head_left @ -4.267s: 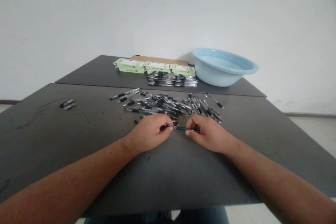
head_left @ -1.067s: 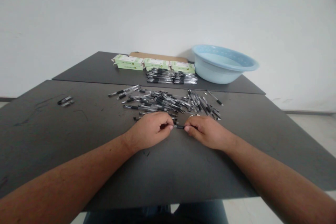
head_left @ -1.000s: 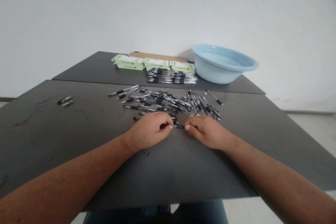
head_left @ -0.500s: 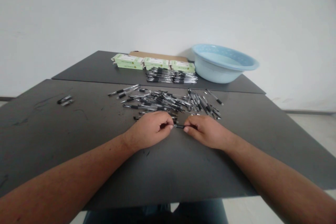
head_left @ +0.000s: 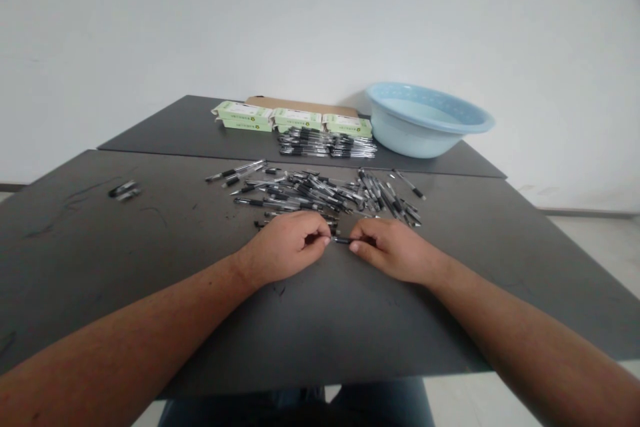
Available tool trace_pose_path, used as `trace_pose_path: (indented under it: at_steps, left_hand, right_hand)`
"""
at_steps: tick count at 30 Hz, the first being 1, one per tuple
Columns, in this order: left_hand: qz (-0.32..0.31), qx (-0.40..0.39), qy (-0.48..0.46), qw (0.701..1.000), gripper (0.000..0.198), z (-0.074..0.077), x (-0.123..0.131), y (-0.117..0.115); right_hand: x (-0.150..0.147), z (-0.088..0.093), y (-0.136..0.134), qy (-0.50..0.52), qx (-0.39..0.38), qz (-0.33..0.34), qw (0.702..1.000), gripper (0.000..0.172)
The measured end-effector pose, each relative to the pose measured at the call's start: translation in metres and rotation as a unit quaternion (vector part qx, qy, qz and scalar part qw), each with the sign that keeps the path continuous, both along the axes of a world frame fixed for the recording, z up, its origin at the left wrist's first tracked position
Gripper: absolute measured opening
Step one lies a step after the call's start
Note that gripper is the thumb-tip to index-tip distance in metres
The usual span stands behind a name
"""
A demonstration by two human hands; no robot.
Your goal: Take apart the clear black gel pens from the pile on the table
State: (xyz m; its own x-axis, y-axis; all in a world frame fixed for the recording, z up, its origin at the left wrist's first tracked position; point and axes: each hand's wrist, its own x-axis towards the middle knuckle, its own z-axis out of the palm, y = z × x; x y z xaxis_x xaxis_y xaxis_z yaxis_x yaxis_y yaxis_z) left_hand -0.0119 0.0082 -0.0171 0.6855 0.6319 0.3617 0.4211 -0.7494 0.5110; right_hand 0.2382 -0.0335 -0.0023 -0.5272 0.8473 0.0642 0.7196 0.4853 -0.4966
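- My left hand (head_left: 285, 250) and right hand (head_left: 393, 251) each pinch one end of a pen (head_left: 342, 240), both grips clenched on it.
- It sits low over the counter (head_left: 320, 327), just before the pen pile (head_left: 320, 192).

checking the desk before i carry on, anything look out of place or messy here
Two stray pens lie alone at the table's far left, away from the loose pile. Dark scuff marks streak the tabletop near them.
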Motion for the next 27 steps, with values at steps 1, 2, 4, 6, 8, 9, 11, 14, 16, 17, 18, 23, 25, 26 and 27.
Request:
trace_pose_path:
  at_steps: [1,2,4,6,8,9,11,14,16,17,18,23,25,26,27]
  left_hand:
    - [-0.001,0.001,0.001,1.0,0.008,0.0,0.0,0.0]
    - [-0.002,0.002,0.001,1.0,0.008,0.0,0.0,0.0]
    - [-0.001,0.004,0.003,1.0,0.008,0.0,0.0,0.0]
    - [0.002,0.006,0.006,1.0,0.008,0.001,0.001,0.0]
    - [0.002,0.008,0.012,1.0,0.008,0.001,0.001,0.0]
    - [0.001,0.009,0.012,1.0,0.008,0.001,0.001,0.0]
    - [0.0,0.01,0.002,1.0,0.009,0.001,0.0,0.0]
    - [0.007,-0.011,-0.031,0.999,0.016,0.001,0.0,-0.001]
    - [0.014,-0.026,-0.04,0.999,0.021,0.001,0.0,-0.002]
    - [0.019,-0.027,-0.04,0.999,0.022,0.001,0.0,-0.002]
    - [0.021,-0.026,-0.039,0.999,0.023,0.002,0.0,-0.002]
    - [0.023,-0.018,-0.018,0.999,0.022,0.002,-0.001,0.0]
    - [0.02,-0.011,-0.016,1.0,0.022,0.002,-0.001,0.001]
    - [0.016,-0.007,-0.016,1.0,0.022,0.001,-0.001,0.001]
    - [0.013,-0.003,-0.015,1.0,0.021,0.001,-0.001,0.002]
  right_hand:
    - [0.0,0.0,0.0,-0.004,-0.001,0.002,1.0,0.021]
    - [-0.001,0.0,0.0,-0.007,-0.003,0.006,1.0,0.023]
    - [-0.002,0.0,0.0,-0.008,-0.008,0.012,1.0,0.027]
    - [-0.003,-0.001,0.0,-0.003,-0.008,0.014,1.0,0.024]
    - [-0.003,-0.002,0.0,-0.003,-0.007,0.024,1.0,0.022]
    - [-0.003,-0.002,0.0,-0.003,-0.007,0.031,0.999,0.021]
    - [0.0,-0.001,0.001,0.004,-0.013,0.043,0.999,0.02]
    - [0.009,0.003,0.004,0.033,-0.019,0.029,0.999,0.023]
    - [0.018,0.008,0.007,0.054,-0.013,-0.012,0.998,0.027]
    - [0.023,0.01,0.009,0.063,-0.007,-0.035,0.997,0.029]
    - [0.028,0.012,0.012,0.07,-0.002,-0.054,0.996,0.031]
    - [0.049,0.022,0.023,0.004,0.027,-0.083,0.996,0.03]
    - [0.055,0.023,0.028,-0.065,0.038,-0.094,0.993,0.022]
    - [0.057,0.023,0.03,-0.096,0.04,-0.096,0.99,0.018]
    - [0.06,0.023,0.031,-0.123,0.04,-0.094,0.987,0.015]
